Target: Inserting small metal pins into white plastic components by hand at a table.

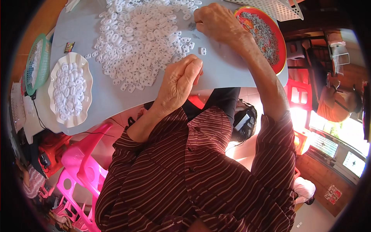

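**Two hands at a heap of small white parts**

A large heap of small white plastic pieces [143, 38] lay spread over the middle of the pale grey bench [228, 69], and everything else can be placed from that heap.

The left hand [178, 83] rested at the near edge of the heap, over the rim of the bench closest to the person. Its grip was clenched, the fingers curled in toward the palm with the thumb pressed along them; whether a piece sat inside could not be told, since the fingers hid the inside of the hand.

The right hand [218, 23] lay flat on the bench at the right side of the heap, knuckles up, fingertips bent down onto the surface at the heap's border. How its grip stood could not be told from above. A single white piece [203, 50] sat apart from the heap, on the near side of that hand, and a small dark bit [192, 26] lay by its fingertips.

Right of the heap, beyond the right hand, stood a round red tray [281, 46] with a yellow rim, holding greyish pieces. Past that tray, a white perforated basket [282, 8] reached the top edge.

Left of the heap sat a white scalloped dish [83, 63] filled with more white pieces, and farther left a green mesh basket [31, 62]. Between the heap and that basket lay a small dark wrapper [69, 46].

The person wore a dark red shirt with thin pale stripes [185, 174]. A pink plastic chair [83, 162] stood below the bench, on the left.
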The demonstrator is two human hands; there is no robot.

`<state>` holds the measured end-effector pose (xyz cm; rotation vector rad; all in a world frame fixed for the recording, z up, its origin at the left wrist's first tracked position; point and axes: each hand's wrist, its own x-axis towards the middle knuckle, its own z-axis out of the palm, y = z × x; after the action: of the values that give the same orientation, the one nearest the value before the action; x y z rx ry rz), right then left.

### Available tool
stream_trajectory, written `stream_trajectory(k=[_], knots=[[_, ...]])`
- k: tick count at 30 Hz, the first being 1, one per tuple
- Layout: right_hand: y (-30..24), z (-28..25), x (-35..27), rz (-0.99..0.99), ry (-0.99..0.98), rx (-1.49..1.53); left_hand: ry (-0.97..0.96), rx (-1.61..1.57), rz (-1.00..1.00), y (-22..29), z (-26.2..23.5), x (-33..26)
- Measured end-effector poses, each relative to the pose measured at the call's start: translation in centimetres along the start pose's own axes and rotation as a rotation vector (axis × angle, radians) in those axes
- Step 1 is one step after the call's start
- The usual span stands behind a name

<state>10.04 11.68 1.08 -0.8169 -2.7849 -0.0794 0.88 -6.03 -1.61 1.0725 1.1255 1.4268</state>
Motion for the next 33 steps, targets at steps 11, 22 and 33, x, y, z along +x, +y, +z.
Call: stream_trajectory(k=[11,22,33], knots=[[0.4,-1.9,-1.2,0.094,0.051,0.631,-0.043,0.113,0.022,0.1,0.2,0.1],[-1.8,-3.7,-8.4,0.189,0.321,0.577,-0.004,0.238,0.011,-0.1,0.4,0.4],[7.5,-5.1,-7.3,0.368,0.104,0.327,-0.018,0.307,0.12,0.0,0.7,0.4]])
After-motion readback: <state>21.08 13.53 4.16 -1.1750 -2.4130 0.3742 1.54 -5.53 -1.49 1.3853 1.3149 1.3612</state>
